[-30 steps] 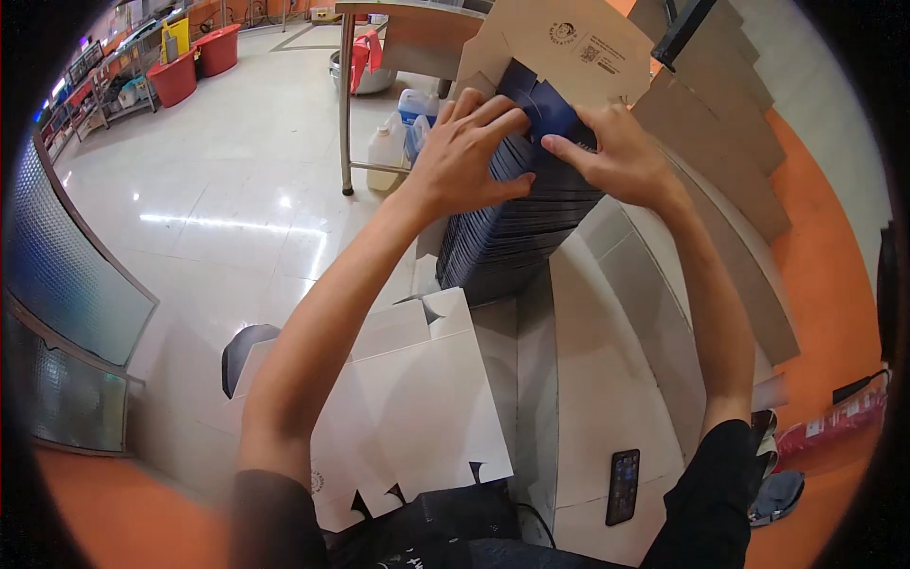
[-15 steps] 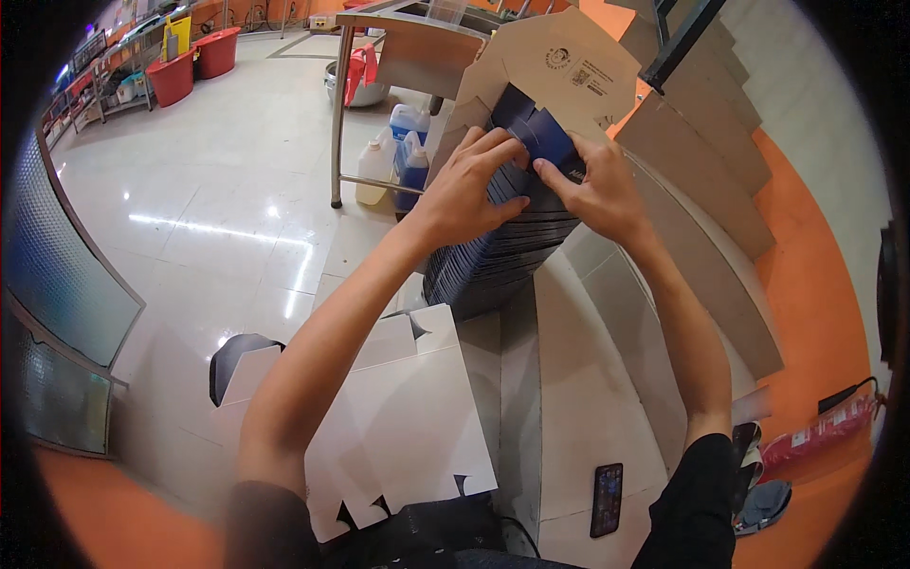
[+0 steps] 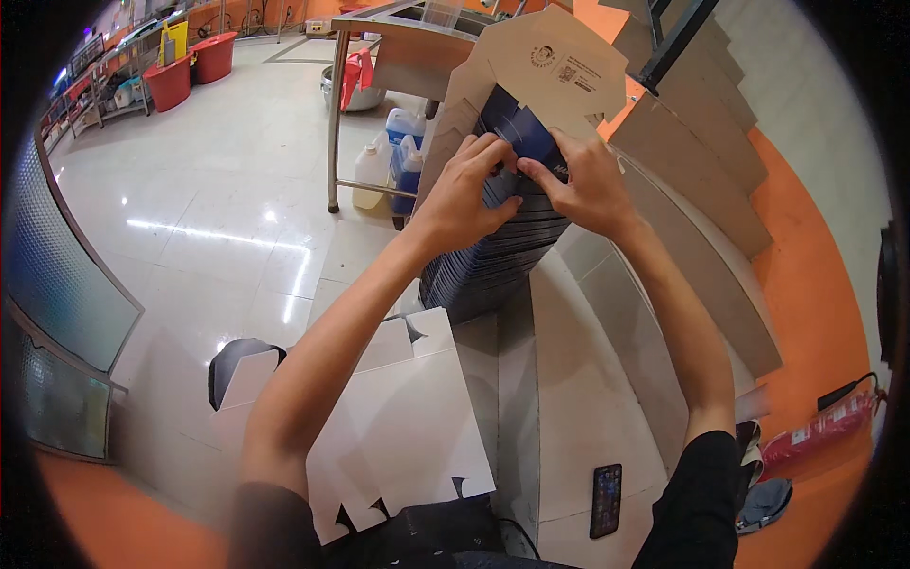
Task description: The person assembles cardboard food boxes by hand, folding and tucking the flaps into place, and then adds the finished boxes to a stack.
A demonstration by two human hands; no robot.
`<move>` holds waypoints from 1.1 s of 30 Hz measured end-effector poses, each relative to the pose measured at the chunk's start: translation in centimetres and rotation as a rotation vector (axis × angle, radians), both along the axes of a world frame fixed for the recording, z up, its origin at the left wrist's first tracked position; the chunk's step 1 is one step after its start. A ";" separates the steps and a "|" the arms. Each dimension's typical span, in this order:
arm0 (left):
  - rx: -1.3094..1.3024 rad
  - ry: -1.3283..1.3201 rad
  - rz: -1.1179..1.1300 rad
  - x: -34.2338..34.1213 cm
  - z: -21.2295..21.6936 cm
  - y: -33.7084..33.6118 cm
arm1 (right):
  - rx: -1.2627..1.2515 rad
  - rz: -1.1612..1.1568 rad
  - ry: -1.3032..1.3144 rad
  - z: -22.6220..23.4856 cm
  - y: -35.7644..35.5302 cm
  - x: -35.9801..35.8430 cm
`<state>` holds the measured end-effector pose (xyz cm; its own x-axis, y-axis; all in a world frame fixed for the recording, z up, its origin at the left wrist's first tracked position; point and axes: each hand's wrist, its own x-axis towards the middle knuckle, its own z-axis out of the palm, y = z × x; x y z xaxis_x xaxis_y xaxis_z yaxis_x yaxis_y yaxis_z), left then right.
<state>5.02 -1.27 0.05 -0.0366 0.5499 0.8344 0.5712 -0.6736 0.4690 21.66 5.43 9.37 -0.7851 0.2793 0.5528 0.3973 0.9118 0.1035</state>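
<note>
A tall stack of dark blue folded cardboard boxes [image 3: 493, 261] stands on the step in front of me. On its top, both hands work at a dark blue box [image 3: 523, 137]. My left hand [image 3: 471, 190] has its fingertips curled on the box's near left side, thumb pointing right. Along the right side, my right hand [image 3: 583, 185] grips the edge, thumb bent toward the left fingertips. Behind the box, a brown cardboard panel [image 3: 588, 71] with a printed mark leans up. Near my lap lies a flat white cardboard sheet [image 3: 408, 417] with notched tabs.
A phone [image 3: 606, 501] lies on the step at lower right. Curving stairs [image 3: 682, 204] rise on the right. Beyond the stack are a steel table [image 3: 417, 62] and plastic jugs [image 3: 373, 169]. A textured glass panel [image 3: 66, 251] stands at left.
Both hands have shifted only slightly and keep their grip on the dark blue box. The whole view has moved a little.
</note>
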 end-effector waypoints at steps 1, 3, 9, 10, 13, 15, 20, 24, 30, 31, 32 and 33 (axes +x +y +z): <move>0.018 0.003 0.004 -0.1 0.0 0.1 | 0.020 -0.004 -0.019 0.0 0.2 0.0; 0.054 0.008 0.011 -0.2 -0.1 0.2 | 0.047 0.000 -0.052 0.0 0.3 0.1; 0.014 -0.057 -0.017 0.2 -0.1 0.1 | 0.044 0.002 -0.111 0.1 -0.1 0.1; 0.022 -0.058 -0.012 0.2 0.0 0.0 | 0.069 0.017 -0.107 0.0 0.0 0.1; 0.032 -0.065 -0.001 0.3 0.0 -0.3 | 0.066 0.000 -0.184 0.4 -0.1 0.0; 0.024 -0.076 0.008 0.1 -0.1 -0.5 | 0.035 -0.012 -0.247 0.6 -0.2 -0.3; 0.074 -0.036 0.002 -0.4 -0.5 0.1 | -0.053 -0.006 -0.372 0.5 -0.7 -0.6; 0.131 -0.028 0.145 -0.6 -0.5 -0.1 | -0.046 -0.021 -0.413 0.5 -1.1 -1.0; 0.267 0.605 0.247 -2.7 3.8 1.5 | -0.480 -0.006 0.097 3.7 6.4 2.6; 0.193 0.562 0.226 -3.0 3.1 1.9 | -0.485 -0.158 0.187 3.9 7.9 3.3; 0.125 0.525 0.197 -2.9 2.9 2.2 | -0.483 -0.315 0.286 3.7 9.1 3.8; 0.058 0.489 0.168 -2.9 2.7 2.5 | -0.631 -0.325 0.328 3.1 10.2 3.9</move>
<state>2.09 1.25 2.77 0.2810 0.5227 0.8049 0.8169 -0.5705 0.0853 25.53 15.68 12.46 -0.4341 0.8060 0.4023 0.5752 0.5917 -0.5648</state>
